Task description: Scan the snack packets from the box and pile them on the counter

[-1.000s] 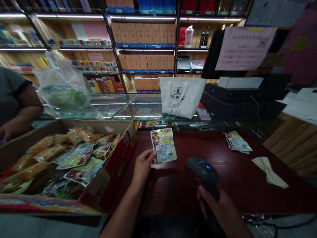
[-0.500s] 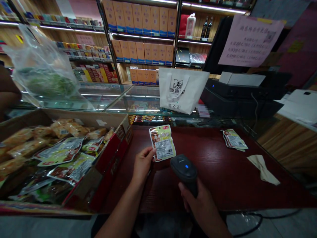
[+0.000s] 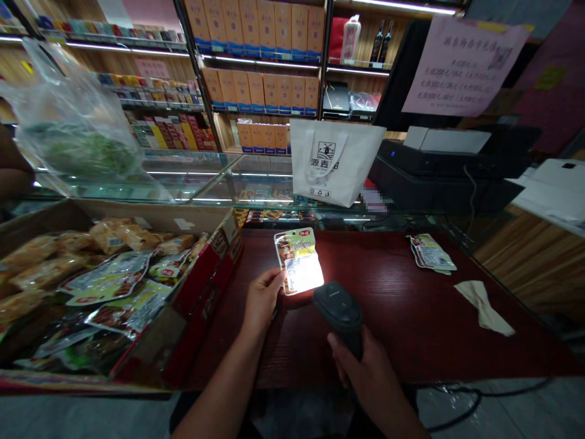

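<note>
My left hand (image 3: 264,300) pinches the lower left edge of a snack packet (image 3: 292,247), holding its printed back towards me above the dark red table (image 3: 388,305). Bright white light covers the packet's lower half. My right hand (image 3: 361,366) is wrapped round the handle of a black barcode scanner (image 3: 339,308), whose head points at the packet from just below right, apart from it. To the left, an open cardboard box (image 3: 201,292) holds several similar flat packets (image 3: 114,274) and wrapped bread-like snacks (image 3: 50,268).
At the table's right lie more snack packets (image 3: 432,253) and a crumpled beige strip (image 3: 484,308). A white paper bag (image 3: 338,161) stands on the glass counter behind. A plastic bag of greens (image 3: 86,146) is at the left, near another person's arm (image 3: 16,164).
Light from the scanner now falls on the packet, and the blue light on top of the scanner no longer shows. Both hands keep nearly the same place.
</note>
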Motion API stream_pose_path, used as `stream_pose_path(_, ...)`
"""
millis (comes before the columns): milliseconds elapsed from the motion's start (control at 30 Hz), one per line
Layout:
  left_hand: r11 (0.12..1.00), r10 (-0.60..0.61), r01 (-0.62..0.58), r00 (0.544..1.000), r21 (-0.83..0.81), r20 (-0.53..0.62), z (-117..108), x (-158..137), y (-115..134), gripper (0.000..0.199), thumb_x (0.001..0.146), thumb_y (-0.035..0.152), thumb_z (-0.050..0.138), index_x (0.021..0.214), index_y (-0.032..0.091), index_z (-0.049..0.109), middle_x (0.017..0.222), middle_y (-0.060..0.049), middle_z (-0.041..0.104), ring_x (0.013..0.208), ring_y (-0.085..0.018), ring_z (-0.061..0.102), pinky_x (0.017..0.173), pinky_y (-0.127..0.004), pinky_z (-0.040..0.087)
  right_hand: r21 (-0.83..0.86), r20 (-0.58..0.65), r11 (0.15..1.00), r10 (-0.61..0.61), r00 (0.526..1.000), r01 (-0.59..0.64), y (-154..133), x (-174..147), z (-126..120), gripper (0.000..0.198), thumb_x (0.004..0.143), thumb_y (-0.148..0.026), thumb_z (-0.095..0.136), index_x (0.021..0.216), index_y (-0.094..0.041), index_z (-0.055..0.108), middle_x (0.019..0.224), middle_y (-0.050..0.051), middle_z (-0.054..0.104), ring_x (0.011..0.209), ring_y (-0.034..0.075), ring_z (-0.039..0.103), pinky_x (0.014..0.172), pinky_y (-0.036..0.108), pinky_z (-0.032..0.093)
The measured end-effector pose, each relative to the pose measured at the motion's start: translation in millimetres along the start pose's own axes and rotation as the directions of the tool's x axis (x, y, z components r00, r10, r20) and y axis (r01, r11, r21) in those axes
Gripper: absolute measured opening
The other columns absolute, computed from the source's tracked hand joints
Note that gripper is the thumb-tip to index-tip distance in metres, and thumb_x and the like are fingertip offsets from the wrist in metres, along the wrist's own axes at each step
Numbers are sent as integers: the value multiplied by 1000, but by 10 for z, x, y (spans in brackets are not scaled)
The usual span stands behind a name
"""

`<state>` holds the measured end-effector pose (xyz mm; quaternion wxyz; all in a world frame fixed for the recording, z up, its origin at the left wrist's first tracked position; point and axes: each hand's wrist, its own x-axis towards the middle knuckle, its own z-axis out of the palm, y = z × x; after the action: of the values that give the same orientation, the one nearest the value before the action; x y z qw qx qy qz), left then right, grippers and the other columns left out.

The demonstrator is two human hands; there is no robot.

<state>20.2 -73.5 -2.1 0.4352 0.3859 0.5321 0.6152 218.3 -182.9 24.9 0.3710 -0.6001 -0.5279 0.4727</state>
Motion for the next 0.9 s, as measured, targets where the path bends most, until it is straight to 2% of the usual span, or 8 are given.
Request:
stream_pose_path(167, 999, -28, 28, 999, -18, 18, 3, 4, -21, 40, 62, 47, 84, 84, 14, 79, 72, -2, 74, 58, -14, 60, 57, -23, 46, 7, 1, 1000, 2, 1000, -2, -1, -14, -1, 38, 88, -56, 56, 94, -19, 55, 52, -6, 54, 47, 16, 54, 48, 27, 44)
stream_pose_path(400, 997, -73, 73, 997, -11, 40, 19, 12, -41, 45, 59, 51, 86, 86, 15, 78, 73, -2, 74, 58, -13, 61, 57, -23, 46, 87, -94, 996, 45, 995, -37, -31, -48, -42, 34, 82, -51, 64, 93, -20, 59, 50, -6, 55, 45, 16, 53, 45, 26, 42)
stream_pose_path(567, 979, -202, 196, 966, 54, 158, 171, 146, -107, 49, 52, 51, 89, 81, 13, 77, 67, -2, 73, 52, -11, 58, 50, -21, 42, 135, -157, 990, 63, 986, -42, 104, -8, -241, 39, 81, -56, 65, 91, -20, 57, 45, -8, 53, 40, 15, 50, 42, 25, 40)
stream_pose_path(700, 957, -290, 272, 920, 102, 263, 559, 295, -141, 43, 52, 43, 92, 77, 12, 76, 68, -4, 73, 52, -12, 60, 49, -22, 46, 152, -238, 988, 55, 970, -19, 224, 22, -524, 44, 82, -63, 64, 88, -20, 56, 45, -8, 53, 39, 14, 49, 41, 24, 39)
stream_pose_path(833, 928, -370, 328, 869, 178, 328, 1170, 408, -179, 24, 68, 29, 87, 70, 11, 70, 65, -3, 69, 54, -13, 63, 55, -24, 52, 150, -327, 989, 65, 943, -16, 314, 1, -837, 49, 82, -70, 62, 81, -21, 56, 48, -6, 55, 43, 14, 52, 44, 24, 42)
stream_pose_path(900, 906, -417, 353, 840, 233, 347, 1512, 454, -210, 19, 78, 25, 81, 74, 10, 69, 69, -3, 68, 59, -13, 64, 59, -26, 54, 151, -369, 988, 65, 927, -10, 369, -27, -976, 51, 82, -72, 61, 79, -21, 57, 49, -5, 56, 43, 13, 52, 45, 24, 42)
